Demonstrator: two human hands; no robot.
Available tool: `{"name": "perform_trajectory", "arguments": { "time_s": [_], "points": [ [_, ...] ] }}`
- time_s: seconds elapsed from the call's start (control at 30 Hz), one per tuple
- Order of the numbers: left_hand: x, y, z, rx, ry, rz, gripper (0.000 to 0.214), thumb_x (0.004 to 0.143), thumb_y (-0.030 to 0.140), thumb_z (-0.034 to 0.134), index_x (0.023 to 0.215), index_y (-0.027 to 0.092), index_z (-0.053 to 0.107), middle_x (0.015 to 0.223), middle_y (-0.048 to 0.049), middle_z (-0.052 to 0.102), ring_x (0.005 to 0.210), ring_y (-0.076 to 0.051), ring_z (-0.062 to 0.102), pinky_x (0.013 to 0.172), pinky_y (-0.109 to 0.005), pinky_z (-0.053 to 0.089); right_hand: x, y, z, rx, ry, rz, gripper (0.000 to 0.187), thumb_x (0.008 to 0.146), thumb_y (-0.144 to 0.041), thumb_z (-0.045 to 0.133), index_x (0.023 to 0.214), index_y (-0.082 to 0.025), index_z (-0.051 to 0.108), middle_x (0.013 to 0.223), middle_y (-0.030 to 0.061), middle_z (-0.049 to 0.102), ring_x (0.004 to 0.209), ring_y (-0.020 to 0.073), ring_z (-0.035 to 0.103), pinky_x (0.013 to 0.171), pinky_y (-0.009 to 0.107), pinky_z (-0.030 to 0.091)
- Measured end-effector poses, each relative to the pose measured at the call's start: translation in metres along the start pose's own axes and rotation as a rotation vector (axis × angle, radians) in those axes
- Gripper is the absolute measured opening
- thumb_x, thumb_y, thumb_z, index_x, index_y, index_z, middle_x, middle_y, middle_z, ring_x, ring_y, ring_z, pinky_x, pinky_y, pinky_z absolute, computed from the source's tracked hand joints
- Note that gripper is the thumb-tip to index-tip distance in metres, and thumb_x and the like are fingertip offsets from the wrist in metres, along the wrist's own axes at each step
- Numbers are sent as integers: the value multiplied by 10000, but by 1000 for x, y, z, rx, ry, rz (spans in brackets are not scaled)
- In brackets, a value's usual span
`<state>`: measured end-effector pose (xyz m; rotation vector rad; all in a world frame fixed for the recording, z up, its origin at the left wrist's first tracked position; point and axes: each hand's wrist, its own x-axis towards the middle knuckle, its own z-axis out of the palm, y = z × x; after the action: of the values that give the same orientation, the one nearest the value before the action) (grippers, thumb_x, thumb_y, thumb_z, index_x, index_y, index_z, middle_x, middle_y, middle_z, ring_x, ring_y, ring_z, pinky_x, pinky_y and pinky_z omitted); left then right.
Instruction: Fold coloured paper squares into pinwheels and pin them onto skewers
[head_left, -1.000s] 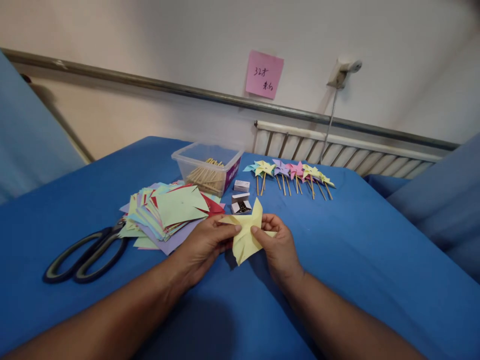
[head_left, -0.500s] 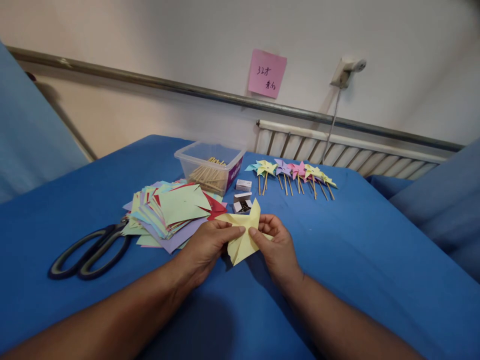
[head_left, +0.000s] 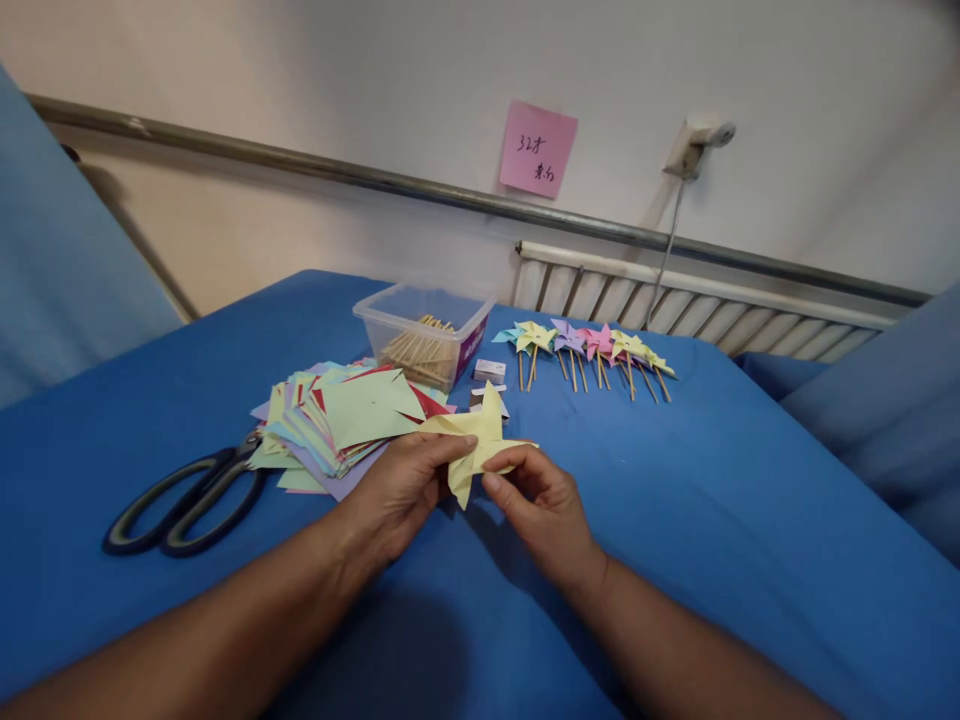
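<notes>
A yellow paper pinwheel is held above the blue table, its blades folded in toward the middle. My left hand grips it from the left, with the thumb pressed near its centre. On the lower right, my right hand pinches the paper between thumb and forefinger. Just behind the pinwheel stands a small open box, partly hidden by it. To the left lies a heap of coloured paper sheets, with a pale green one on top.
Black-handled scissors lie left of the paper. A clear plastic tub holds several wooden sticks. Another small box stands beside it. Finished pinwheels on sticks rest in a row at the back right.
The pinwheel's lower blade is now folded in toward the centre. My right thumb has moved off the middle, down to the lower right edge, and the pinwheel has shifted slightly left and up.
</notes>
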<state>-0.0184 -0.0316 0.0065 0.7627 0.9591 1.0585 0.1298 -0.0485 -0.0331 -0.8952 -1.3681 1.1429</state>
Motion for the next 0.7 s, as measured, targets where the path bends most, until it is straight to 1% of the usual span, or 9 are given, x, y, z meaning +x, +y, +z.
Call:
{"name": "perform_trajectory", "arguments": {
  "time_s": [0.03,0.1,0.2,0.33,0.4,0.53,0.7],
  "points": [
    [0,-1,0,22,-7,-9,212,706,232,703,883,115,702,763,-52,693,688,-160,615,650,-258,471,2,1,-1,28,21,17,43,773,-271,663,786,-231,657,899,19,612,803,162,560,723,297,445],
    [0,-4,1,65,-19,-18,206,711,255,709,860,113,703,702,-40,673,636,-145,594,610,-247,455,6,2,-2,94,69,53,119,760,-315,680,707,-218,635,886,21,623,794,161,562,710,296,443],
    [0,-6,2,90,-31,-20,214,710,260,717,871,118,706,699,-37,676,620,-133,588,589,-234,434,8,2,-1,138,126,102,173,741,-354,693,687,-209,616,876,31,641,758,156,564,681,294,449],
    [0,-8,2,101,-22,-25,228,691,271,737,859,119,712,690,-41,683,588,-133,578,557,-238,416,8,1,2,75,183,144,208,737,-372,674,668,-198,583,857,39,650,659,130,537,562,254,422],
    [0,-8,2,105,-11,-34,244,682,274,746,868,120,713,715,-47,692,588,-136,578,558,-243,417,7,2,2,38,192,144,215,734,-363,665,651,-192,565,845,38,652,625,118,522,535,242,406],
    [1,-9,1,111,-5,-45,261,674,272,755,878,115,711,755,-61,697,650,-153,602,618,-255,438,8,4,0,-29,189,136,201,737,-332,643,640,-182,551,825,28,645,558,90,478,505,227,375],
    [1,-9,0,145,-5,-25,244,680,289,752,841,115,695,696,-46,658,660,-164,595,610,-263,440,8,4,0,-48,174,138,195,734,-315,641,632,-179,546,796,19,631,549,85,460,505,225,369]
  ]
}}
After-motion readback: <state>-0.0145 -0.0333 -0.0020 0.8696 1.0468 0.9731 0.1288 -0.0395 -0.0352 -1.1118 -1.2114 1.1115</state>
